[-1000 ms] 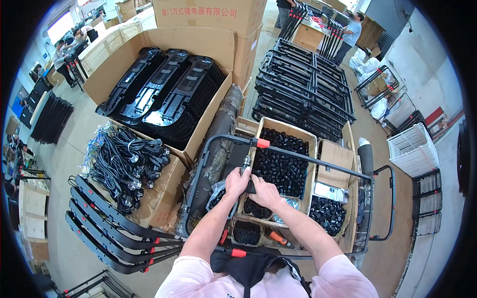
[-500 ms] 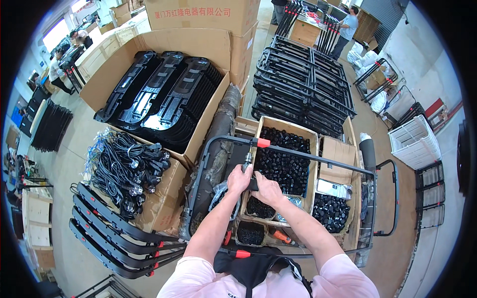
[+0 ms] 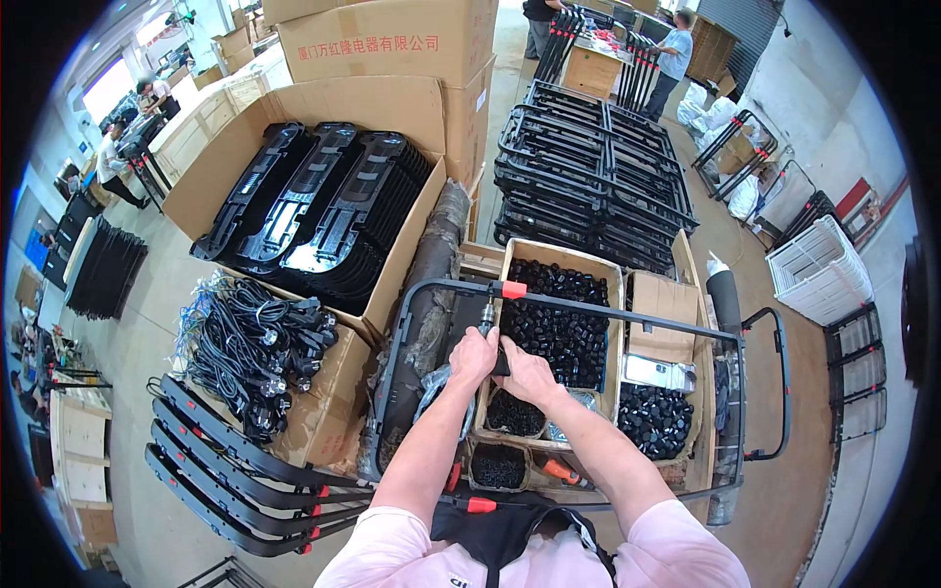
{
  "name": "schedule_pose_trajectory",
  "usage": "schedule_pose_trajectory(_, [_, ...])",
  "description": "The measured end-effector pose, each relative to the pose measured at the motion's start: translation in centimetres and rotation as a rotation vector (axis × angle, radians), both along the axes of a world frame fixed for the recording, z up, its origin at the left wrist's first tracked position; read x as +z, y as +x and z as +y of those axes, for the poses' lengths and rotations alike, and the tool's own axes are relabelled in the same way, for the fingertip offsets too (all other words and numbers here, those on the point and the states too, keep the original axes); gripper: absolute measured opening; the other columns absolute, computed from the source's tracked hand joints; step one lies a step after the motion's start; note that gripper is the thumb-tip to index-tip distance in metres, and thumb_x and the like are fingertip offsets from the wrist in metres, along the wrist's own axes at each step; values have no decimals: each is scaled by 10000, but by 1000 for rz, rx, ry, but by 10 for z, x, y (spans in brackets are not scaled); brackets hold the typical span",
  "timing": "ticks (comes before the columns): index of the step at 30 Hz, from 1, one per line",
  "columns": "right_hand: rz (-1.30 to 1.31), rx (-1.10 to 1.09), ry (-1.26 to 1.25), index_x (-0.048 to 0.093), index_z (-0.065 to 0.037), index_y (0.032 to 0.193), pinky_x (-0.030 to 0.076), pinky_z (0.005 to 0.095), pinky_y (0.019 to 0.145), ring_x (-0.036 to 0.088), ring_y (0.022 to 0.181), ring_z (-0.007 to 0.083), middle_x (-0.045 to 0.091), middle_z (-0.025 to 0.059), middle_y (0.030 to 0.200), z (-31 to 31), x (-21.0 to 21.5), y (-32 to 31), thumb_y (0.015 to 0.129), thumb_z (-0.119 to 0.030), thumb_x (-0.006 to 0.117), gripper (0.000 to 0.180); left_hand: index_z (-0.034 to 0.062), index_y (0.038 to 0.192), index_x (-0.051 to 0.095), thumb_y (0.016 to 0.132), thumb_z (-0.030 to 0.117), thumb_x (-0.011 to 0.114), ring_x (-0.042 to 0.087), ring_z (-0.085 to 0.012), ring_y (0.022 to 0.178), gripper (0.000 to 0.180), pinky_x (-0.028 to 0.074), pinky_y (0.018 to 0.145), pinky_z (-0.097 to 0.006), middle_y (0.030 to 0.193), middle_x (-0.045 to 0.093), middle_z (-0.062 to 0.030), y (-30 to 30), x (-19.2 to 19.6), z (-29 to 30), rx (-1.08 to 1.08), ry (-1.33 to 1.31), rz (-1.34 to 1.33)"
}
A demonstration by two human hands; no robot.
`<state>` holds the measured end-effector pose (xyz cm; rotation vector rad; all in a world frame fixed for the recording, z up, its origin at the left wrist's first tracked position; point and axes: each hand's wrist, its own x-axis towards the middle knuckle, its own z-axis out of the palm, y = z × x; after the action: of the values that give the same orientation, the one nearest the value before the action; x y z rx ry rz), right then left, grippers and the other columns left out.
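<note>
A power drill with a silver chuck (image 3: 487, 314) and black handle points away from me, toward the far bar of a black tubular frame (image 3: 578, 306). My left hand (image 3: 473, 355) is closed around the drill's body behind the chuck. On the handle, to its right, my right hand (image 3: 529, 374) is closed too. The drill's tip is close to the bar, just left of a red clip (image 3: 513, 290); contact cannot be made out. The frame lies across open boxes, its near bar by my waist. My hands cover most of the drill.
Under the frame are a box of black caps (image 3: 559, 318), a tray of dark screws (image 3: 498, 465) and an orange-handled tool (image 3: 562, 471). Cables (image 3: 255, 343) lie on a carton at left, near curved black frames (image 3: 225, 465). Black panels (image 3: 323, 196) and stacked frames (image 3: 598, 167) stand beyond.
My view has tilted slightly, shifting the surroundings in the picture. The drill's chuck is a little closer to the frame's far bar. Both hands keep their hold.
</note>
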<state>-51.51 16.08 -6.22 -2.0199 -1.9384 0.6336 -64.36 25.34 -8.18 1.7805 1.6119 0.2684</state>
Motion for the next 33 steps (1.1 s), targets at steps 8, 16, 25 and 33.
schedule_pose_trajectory(8, [89, -55, 35, 565, -38, 1300, 544, 513, 998, 611, 1245, 432, 556, 197, 1356, -2, 2, -19, 760, -37, 713, 561, -56, 1140, 610, 1050, 574, 524, 709, -515, 1065, 642, 551, 942, -586, 1084, 729, -346, -3, -6, 1, 10, 41, 10])
schedule_pose_trajectory(16, [72, -57, 42, 572, -42, 1290, 546, 530, 987, 635, 1198, 452, 549, 212, 1372, -9, -2, -18, 752, -11, 681, 550, -57, 1144, 612, 1046, 570, 534, 713, -513, 1062, 639, 557, 937, -578, 1088, 732, -341, -5, -4, -9, -11, 62, 23])
schedule_pose_trajectory(25, [78, -35, 80, 576, -56, 1294, 556, 519, 966, 639, 1190, 432, 557, 182, 1373, -18, -3, -20, 789, -132, 788, 552, -85, 1147, 629, 1012, 617, 566, 707, -491, 1095, 718, 554, 966, -556, 1107, 729, -339, -12, -1, -12, -33, 24, 6])
schedule_pose_trajectory(33, [47, -19, 132, 571, -28, 1290, 568, 511, 947, 647, 1170, 433, 579, 222, 1309, -30, 1, -24, 776, -92, 733, 542, -63, 1106, 658, 985, 606, 626, 687, -489, 1116, 680, 542, 958, -559, 1168, 702, -316, -17, -5, -27, 9, 102, -1])
